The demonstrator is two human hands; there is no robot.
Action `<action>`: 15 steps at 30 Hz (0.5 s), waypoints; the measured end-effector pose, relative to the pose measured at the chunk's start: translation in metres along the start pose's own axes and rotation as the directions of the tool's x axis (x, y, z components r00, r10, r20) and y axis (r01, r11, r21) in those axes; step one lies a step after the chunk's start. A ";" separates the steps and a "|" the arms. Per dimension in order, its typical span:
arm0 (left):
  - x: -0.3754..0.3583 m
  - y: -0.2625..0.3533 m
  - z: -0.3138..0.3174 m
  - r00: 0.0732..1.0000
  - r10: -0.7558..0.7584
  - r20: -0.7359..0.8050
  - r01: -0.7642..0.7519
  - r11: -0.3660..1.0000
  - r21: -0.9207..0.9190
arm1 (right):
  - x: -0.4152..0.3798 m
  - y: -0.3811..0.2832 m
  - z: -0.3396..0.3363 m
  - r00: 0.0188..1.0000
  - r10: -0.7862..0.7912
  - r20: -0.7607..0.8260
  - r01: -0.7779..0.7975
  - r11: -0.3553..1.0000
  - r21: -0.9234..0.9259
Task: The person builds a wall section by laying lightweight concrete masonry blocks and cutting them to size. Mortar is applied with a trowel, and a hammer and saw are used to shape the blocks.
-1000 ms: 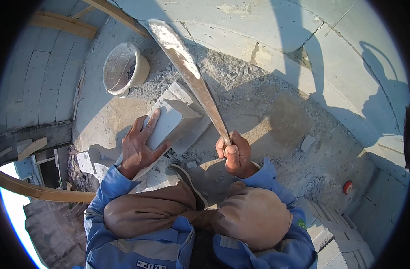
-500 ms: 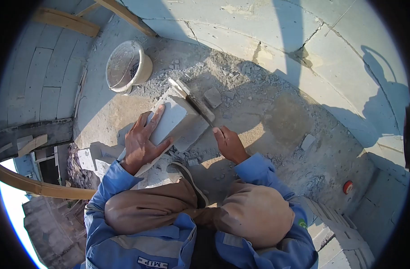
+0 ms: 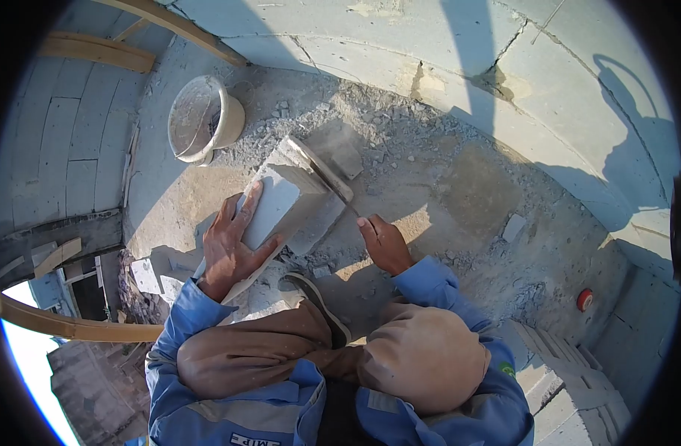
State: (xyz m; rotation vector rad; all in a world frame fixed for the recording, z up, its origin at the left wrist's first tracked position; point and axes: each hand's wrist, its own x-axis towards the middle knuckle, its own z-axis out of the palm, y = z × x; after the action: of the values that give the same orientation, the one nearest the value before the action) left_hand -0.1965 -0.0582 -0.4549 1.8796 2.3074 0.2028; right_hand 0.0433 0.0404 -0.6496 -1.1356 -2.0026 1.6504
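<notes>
**Ana:** Head view first, biggest thing first: what fills the frame?

**Ben:** A rough concrete floor (image 3: 474, 201), strewn with grey rubble and dust, runs from the centre to the right of the frame. A curved wall of pale blocks (image 3: 400, 37) arcs across the top.

**Ana:** And the person?

**Ben:** Crouched at the bottom centre, blue sleeves, tan trousers, knees (image 3: 422, 357) drawn up. A shoe (image 3: 318, 301) shows between the knees and the work.

**Ana:** What is being worked on?

**Ben:** A pale building block (image 3: 284, 204), lying tilted on the floor just left of centre, amid the rubble.

**Ana:** Next down?

**Ben:** A dirty white bucket (image 3: 199, 123) at upper left, tipped on its side, apart from the block.

**Ana:** The hands?

**Ben:** The left hand (image 3: 232, 245) lies flat and spread on the block's near face, fingers open, pressing rather than gripping. The right hand (image 3: 385, 241) sits just right of centre, closed around the handle of a long flat blade (image 3: 322, 167).

**Ana:** Where is the blade?

**Ben:** It runs up and left from the fist, and its far end rests across the block's upper right edge.

**Ana:** Anything smaller?

**Ben:** A small red round object (image 3: 584, 299) on the floor at the right, well apart from everything.
</notes>
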 end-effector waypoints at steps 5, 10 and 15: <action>-0.001 0.000 0.001 1.000 -0.010 0.003 0.010 0.999 -0.052 | -0.018 -0.027 -0.013 0.970 -0.208 -0.126 0.241 0.881 0.406; 0.001 0.006 -0.007 0.996 -0.026 0.085 0.030 0.999 -0.046 | -0.008 0.013 0.017 0.994 -0.104 -0.037 0.108 0.989 0.102; 0.003 0.003 -0.003 0.998 -0.023 0.050 0.026 0.998 -0.052 | -0.016 -0.046 -0.025 0.959 -0.268 -0.095 0.284 0.906 0.313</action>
State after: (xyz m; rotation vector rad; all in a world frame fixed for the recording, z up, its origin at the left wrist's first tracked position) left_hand -0.1946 -0.0550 -0.4516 1.8097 2.2690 0.2096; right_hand 0.0527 0.0446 -0.5962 -0.7301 -1.6855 1.7003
